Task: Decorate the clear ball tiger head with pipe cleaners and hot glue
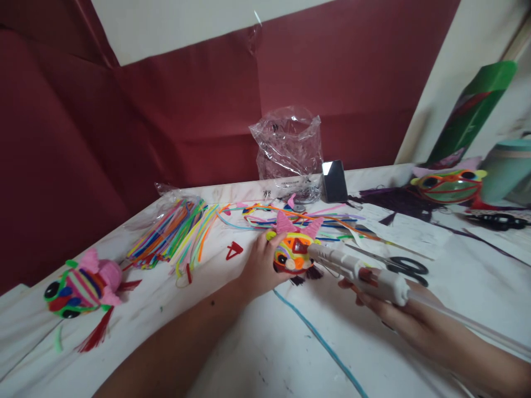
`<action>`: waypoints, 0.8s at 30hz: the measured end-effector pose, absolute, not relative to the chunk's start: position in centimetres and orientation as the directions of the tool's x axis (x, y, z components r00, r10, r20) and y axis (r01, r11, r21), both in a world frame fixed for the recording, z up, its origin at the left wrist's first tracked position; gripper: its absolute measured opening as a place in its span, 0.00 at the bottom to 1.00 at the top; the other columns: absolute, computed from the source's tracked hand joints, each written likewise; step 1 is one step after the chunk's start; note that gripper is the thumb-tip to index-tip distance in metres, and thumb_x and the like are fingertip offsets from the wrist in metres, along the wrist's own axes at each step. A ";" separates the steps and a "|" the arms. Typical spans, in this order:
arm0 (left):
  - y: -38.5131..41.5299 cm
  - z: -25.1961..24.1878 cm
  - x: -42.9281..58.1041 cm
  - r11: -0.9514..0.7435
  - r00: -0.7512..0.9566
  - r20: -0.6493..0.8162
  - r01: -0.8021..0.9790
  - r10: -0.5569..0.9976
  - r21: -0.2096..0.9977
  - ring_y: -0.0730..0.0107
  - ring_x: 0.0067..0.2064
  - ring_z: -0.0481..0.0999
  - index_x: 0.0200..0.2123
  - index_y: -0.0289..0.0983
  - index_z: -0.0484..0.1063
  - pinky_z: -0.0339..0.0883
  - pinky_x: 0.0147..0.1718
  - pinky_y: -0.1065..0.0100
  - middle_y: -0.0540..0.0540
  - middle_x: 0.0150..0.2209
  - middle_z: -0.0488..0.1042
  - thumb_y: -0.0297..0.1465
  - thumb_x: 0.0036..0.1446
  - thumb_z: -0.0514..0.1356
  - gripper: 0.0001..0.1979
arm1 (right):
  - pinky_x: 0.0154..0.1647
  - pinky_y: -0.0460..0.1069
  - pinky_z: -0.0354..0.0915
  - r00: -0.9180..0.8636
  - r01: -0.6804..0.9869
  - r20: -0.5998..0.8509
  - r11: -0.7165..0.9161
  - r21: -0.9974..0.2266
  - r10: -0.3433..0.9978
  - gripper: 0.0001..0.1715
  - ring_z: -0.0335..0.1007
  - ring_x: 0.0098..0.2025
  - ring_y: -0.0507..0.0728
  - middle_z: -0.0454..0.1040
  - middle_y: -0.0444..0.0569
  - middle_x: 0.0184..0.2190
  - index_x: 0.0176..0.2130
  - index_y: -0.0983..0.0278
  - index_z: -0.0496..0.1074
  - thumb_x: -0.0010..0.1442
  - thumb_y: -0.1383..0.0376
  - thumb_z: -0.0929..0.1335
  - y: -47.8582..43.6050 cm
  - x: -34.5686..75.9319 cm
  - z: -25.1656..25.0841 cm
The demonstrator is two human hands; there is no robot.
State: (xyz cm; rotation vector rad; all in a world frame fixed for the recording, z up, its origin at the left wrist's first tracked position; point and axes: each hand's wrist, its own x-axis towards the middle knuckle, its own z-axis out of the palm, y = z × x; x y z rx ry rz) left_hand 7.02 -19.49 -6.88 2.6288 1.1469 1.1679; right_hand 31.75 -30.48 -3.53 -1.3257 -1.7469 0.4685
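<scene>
My left hand point(263, 257) is closed round the left side of a small animal figure made of coloured pipe cleaners point(295, 258), with pink ears, black eyes and an orange-and-red forehead. In my right hand point(385, 307) is a white glue gun point(360, 276); its nozzle points left and meets, or nearly meets, the figure's forehead. A bent red pipe-cleaner piece point(234, 251) lies on the table left of my left hand. One light-blue pipe cleaner point(321, 331) runs from below the figure toward the front edge.
Bundled pipe cleaners point(170, 235) lie at left, near a finished-looking striped figure point(85, 284) with red tassels. Black-handled scissors point(404, 265) lie beyond the glue gun. A phone point(334, 181) leans near a clear plastic bag point(288, 152). Another figure point(450, 185) stands at back right.
</scene>
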 end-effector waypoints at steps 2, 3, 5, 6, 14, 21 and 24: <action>-19.5 -6.9 7.0 -0.721 0.433 0.625 0.612 0.650 0.326 0.48 0.59 0.62 0.60 0.41 0.54 0.62 0.54 0.50 0.35 0.56 0.58 0.39 0.42 0.69 0.43 | 0.41 0.54 0.72 -0.068 0.576 0.409 0.370 -0.729 0.910 0.24 0.75 0.32 0.60 0.80 0.50 0.31 0.35 0.59 0.78 0.55 0.44 0.65 -30.4 31.7 -3.4; -19.4 -6.9 7.0 -0.720 0.430 0.626 0.611 0.651 0.329 0.48 0.59 0.62 0.60 0.41 0.55 0.62 0.54 0.50 0.35 0.56 0.58 0.40 0.42 0.69 0.43 | 0.41 0.53 0.72 -0.074 0.572 0.406 0.372 -0.731 0.911 0.24 0.75 0.32 0.60 0.80 0.50 0.31 0.34 0.59 0.78 0.55 0.45 0.65 -30.4 31.7 -3.4; -19.4 -6.9 7.0 -0.723 0.430 0.629 0.609 0.647 0.327 0.48 0.59 0.62 0.60 0.40 0.55 0.62 0.54 0.50 0.35 0.56 0.58 0.40 0.42 0.69 0.43 | 0.40 0.53 0.72 -0.074 0.571 0.400 0.367 -0.734 0.914 0.23 0.75 0.32 0.60 0.80 0.50 0.32 0.35 0.59 0.78 0.55 0.45 0.65 -30.3 31.7 -3.4; -19.4 -7.0 7.0 -0.727 0.436 0.630 0.607 0.643 0.321 0.48 0.60 0.62 0.60 0.40 0.55 0.62 0.55 0.51 0.35 0.56 0.58 0.40 0.43 0.69 0.43 | 0.40 0.53 0.72 -0.068 0.574 0.397 0.361 -0.735 0.915 0.23 0.75 0.32 0.60 0.81 0.50 0.33 0.35 0.59 0.78 0.55 0.46 0.65 -30.3 31.8 -3.5; -19.5 -6.8 7.0 -0.719 0.429 0.624 0.611 0.653 0.332 0.48 0.59 0.63 0.60 0.41 0.54 0.62 0.54 0.51 0.36 0.55 0.58 0.39 0.42 0.70 0.44 | 0.41 0.52 0.71 -0.060 0.562 0.397 0.360 -0.745 0.916 0.21 0.75 0.33 0.60 0.80 0.50 0.33 0.36 0.59 0.79 0.55 0.47 0.66 -30.2 31.7 -3.7; -19.4 -6.9 7.0 -0.729 0.447 0.628 0.612 0.637 0.305 0.48 0.59 0.62 0.60 0.42 0.54 0.62 0.54 0.50 0.36 0.56 0.58 0.39 0.42 0.70 0.43 | 0.38 0.51 0.72 -0.071 0.554 0.369 0.345 -0.758 0.927 0.22 0.75 0.33 0.59 0.80 0.49 0.33 0.36 0.59 0.79 0.56 0.47 0.65 -30.3 31.5 -3.3; -19.3 -7.1 7.0 -0.732 0.444 0.636 0.611 0.631 0.300 0.48 0.59 0.61 0.60 0.41 0.54 0.61 0.55 0.50 0.36 0.56 0.57 0.40 0.42 0.69 0.43 | 0.37 0.50 0.72 -0.124 0.580 0.355 0.358 -0.731 0.927 0.22 0.76 0.33 0.59 0.80 0.49 0.32 0.37 0.59 0.79 0.57 0.47 0.65 -30.4 31.9 -3.1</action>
